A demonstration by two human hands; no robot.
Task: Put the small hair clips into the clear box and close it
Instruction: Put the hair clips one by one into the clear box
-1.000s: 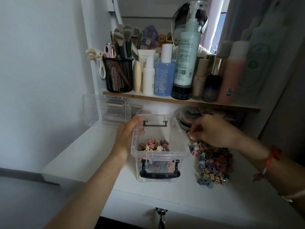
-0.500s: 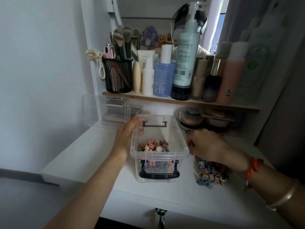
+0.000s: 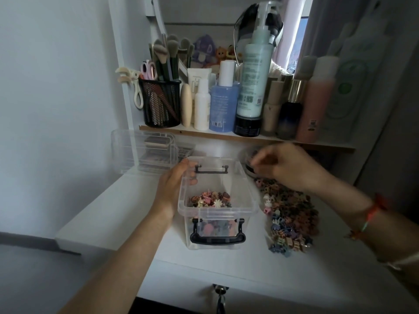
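Note:
The clear box (image 3: 249, 189) stands open in the middle of the white desk, with black latches at its near and far ends. A layer of small coloured hair clips (image 3: 209, 200) lies on its bottom. My left hand (image 3: 171, 189) grips the box's left rim, thumb inside. To the right of the box a pile of small hair clips (image 3: 292, 220) lies on the desk. My right hand (image 3: 285, 166) is blurred, raised above the far end of that pile beside the box's right rim, with its fingers curled together. Whether it holds clips is hidden.
A clear plastic lid or container (image 3: 145, 152) stands at the back left against the wall. A shelf (image 3: 204, 135) above the desk carries bottles and a black mesh brush cup (image 3: 162, 103). Round jars sit under the shelf behind my right hand. A key hangs at the desk's front edge (image 3: 220, 291).
My right hand has risen from the pile of clips and moved back toward the shelf. My left hand and the box have stayed in place.

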